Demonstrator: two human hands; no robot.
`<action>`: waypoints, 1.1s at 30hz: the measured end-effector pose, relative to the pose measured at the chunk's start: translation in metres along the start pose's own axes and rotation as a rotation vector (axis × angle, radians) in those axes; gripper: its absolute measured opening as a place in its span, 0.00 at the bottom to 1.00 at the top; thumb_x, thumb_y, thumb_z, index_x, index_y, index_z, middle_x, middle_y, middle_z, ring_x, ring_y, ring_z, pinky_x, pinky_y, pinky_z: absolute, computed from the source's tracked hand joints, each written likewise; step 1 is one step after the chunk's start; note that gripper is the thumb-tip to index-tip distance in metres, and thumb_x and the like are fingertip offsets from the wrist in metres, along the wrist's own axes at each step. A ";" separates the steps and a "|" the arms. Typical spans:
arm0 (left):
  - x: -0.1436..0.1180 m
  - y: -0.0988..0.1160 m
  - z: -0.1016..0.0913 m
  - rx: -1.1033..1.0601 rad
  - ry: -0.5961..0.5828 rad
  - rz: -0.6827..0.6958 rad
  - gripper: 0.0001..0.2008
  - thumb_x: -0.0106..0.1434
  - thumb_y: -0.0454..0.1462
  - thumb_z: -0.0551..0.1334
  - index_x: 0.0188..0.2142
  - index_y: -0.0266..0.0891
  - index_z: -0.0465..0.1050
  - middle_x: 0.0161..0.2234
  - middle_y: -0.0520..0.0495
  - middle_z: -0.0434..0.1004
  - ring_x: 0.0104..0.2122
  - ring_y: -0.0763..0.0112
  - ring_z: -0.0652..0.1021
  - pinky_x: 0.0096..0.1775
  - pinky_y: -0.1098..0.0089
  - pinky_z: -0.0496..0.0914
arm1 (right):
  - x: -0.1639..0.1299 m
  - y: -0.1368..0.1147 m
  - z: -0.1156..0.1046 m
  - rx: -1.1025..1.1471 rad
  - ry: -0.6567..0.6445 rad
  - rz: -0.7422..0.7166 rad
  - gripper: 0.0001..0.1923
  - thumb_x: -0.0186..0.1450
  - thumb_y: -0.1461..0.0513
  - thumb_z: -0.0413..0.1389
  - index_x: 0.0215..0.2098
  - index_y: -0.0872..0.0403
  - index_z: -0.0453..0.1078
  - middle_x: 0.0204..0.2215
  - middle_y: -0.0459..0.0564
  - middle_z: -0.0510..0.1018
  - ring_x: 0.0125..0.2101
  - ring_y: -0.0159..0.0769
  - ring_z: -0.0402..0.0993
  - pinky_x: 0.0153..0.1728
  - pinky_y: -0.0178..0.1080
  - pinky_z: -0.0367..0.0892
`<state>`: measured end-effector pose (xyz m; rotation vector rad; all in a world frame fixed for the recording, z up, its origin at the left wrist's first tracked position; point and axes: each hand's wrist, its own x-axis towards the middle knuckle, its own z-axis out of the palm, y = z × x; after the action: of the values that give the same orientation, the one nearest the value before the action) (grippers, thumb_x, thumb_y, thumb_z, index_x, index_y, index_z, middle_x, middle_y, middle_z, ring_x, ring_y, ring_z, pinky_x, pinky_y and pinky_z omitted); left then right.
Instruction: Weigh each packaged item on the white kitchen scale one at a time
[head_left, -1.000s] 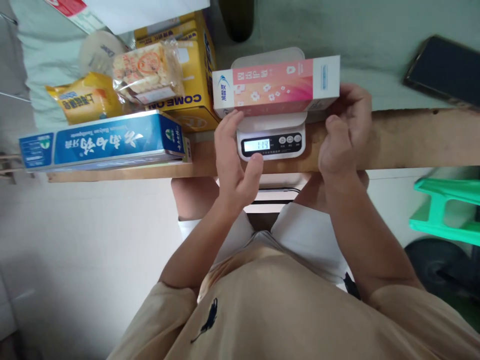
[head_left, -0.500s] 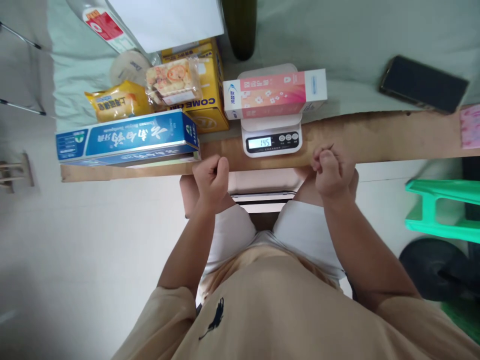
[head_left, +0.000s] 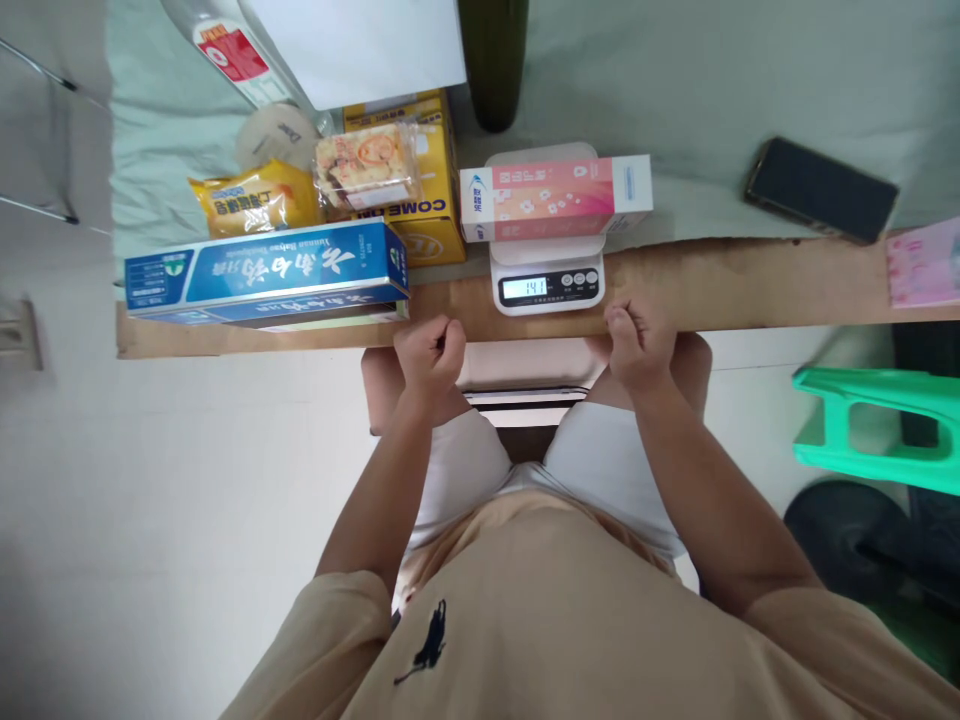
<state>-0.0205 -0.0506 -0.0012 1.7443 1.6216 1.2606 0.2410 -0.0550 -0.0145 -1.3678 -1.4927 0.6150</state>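
A pink and white toothpaste box lies across the platform of a small white kitchen scale, whose lit display shows digits. My left hand is curled into a fist at the table's wooden front edge, left of the scale. My right hand is a fist too, just right of the scale and below the edge. Neither hand holds or touches anything.
Left of the scale lie a long blue toothpaste box, a yellow carton, a cracker pack and a yellow snack bag. A dark bottle stands behind. A phone rests at right; a green stool stands on the floor.
Both hands let go of the pink box on the scale and drew back to the table edge as fists. The camera view pulled back slightly.
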 end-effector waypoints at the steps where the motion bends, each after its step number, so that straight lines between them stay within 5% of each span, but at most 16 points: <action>1: 0.000 -0.001 0.001 0.008 0.008 0.001 0.25 0.61 0.34 0.61 0.19 0.37 0.43 0.16 0.55 0.41 0.20 0.81 0.48 0.26 0.66 0.45 | -0.001 0.000 0.000 -0.014 -0.002 0.001 0.23 0.71 0.47 0.51 0.24 0.53 0.66 0.20 0.47 0.66 0.23 0.31 0.61 0.26 0.37 0.58; 26: -0.005 -0.006 0.007 0.109 0.048 0.136 0.23 0.61 0.31 0.59 0.19 0.37 0.44 0.15 0.56 0.44 0.18 0.82 0.49 0.25 0.67 0.45 | -0.002 0.000 -0.004 -0.100 -0.029 -0.093 0.17 0.69 0.54 0.51 0.24 0.52 0.65 0.19 0.46 0.68 0.22 0.30 0.62 0.24 0.37 0.57; 33: -0.006 -0.005 0.003 0.159 0.001 0.144 0.23 0.61 0.30 0.59 0.19 0.38 0.43 0.16 0.56 0.44 0.18 0.82 0.50 0.26 0.67 0.46 | 0.081 -0.043 -0.026 -0.382 -0.099 -0.303 0.06 0.64 0.60 0.57 0.30 0.52 0.69 0.24 0.45 0.72 0.26 0.31 0.65 0.33 0.38 0.64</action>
<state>-0.0201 -0.0541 -0.0084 1.9881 1.6627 1.2247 0.2549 0.0046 0.0586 -1.3653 -1.9237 0.2129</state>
